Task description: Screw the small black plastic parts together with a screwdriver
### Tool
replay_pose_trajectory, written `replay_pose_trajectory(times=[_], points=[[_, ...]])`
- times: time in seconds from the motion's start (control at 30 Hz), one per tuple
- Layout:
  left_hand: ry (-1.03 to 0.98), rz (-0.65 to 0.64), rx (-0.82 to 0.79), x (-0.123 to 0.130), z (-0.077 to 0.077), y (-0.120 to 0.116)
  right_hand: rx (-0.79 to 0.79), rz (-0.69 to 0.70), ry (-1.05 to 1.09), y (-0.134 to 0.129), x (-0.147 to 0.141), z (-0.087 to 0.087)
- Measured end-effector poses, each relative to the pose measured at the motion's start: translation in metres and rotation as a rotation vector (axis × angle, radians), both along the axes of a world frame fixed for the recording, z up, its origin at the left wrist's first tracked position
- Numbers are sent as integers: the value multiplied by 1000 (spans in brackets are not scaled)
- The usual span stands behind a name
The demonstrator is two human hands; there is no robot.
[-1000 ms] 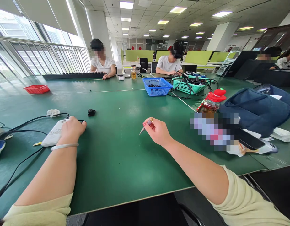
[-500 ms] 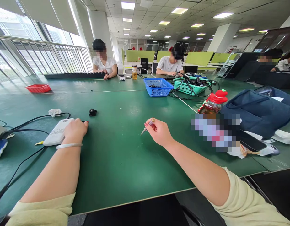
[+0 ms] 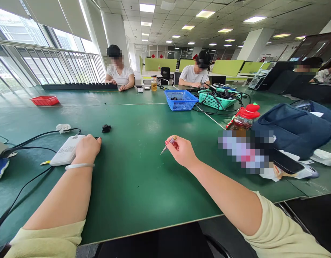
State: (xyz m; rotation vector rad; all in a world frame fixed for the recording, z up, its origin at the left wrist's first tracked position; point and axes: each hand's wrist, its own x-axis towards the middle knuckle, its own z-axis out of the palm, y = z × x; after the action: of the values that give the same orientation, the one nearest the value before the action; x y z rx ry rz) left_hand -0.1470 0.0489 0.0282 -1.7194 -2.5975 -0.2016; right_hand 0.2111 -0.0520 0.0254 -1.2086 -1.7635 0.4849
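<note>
In the head view my right hand (image 3: 183, 152) is over the middle of the table, its fingers closed round a small screwdriver (image 3: 173, 139). The screwdriver has a gold end cap, and its thin metal shaft slants down to the left, close to the tabletop. My left hand (image 3: 87, 148) lies on the table at the left, right beside a white power bank (image 3: 63, 152). Its fingers are curled, and a bit of something dark shows at the fingertips; the rest is hidden under the hand. A small black part (image 3: 106, 128) lies just beyond it.
Black cables (image 3: 28, 147) run from the power bank to the left. A red tray (image 3: 45, 101), a blue basket (image 3: 181, 104) and a green basket (image 3: 215, 101) of cables stand farther back. On the right are a red-lidded bottle (image 3: 244, 116), a dark blue bag (image 3: 294, 125) and a phone (image 3: 287, 161). Two people sit opposite.
My hands and the screwdriver stay in nearly the same place. The view has shifted very slightly. The person at the far left has moved a hand along the long black strip.
</note>
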Motion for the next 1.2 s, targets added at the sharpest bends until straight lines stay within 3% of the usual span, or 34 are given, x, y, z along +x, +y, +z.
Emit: replay_pose_trajectory(times=[0.4, 0.63, 0.73, 0.87, 0.97, 1.07, 1.2], points=[[-31, -12, 22, -6, -6, 3, 12, -3, -9, 1, 0, -1], [56, -71, 63, -3, 1, -1, 15, -8, 3, 2, 0, -2], [103, -242, 156, 19, 4, -5, 47, -27, 30, 1, 0, -2], [-32, -702, 193, 76, 6, -19, 111, -67, 54, 0, -1, -2], [-175, -974, 160, 121, 3, -37, 183, -108, 75, 0, -2, -2], [-243, -1106, 192, 148, -2, -52, 293, -133, 101, -1, -2, -1], [-264, -1150, 152, 157, -11, -58, 396, -110, 121, -4, -2, 2]])
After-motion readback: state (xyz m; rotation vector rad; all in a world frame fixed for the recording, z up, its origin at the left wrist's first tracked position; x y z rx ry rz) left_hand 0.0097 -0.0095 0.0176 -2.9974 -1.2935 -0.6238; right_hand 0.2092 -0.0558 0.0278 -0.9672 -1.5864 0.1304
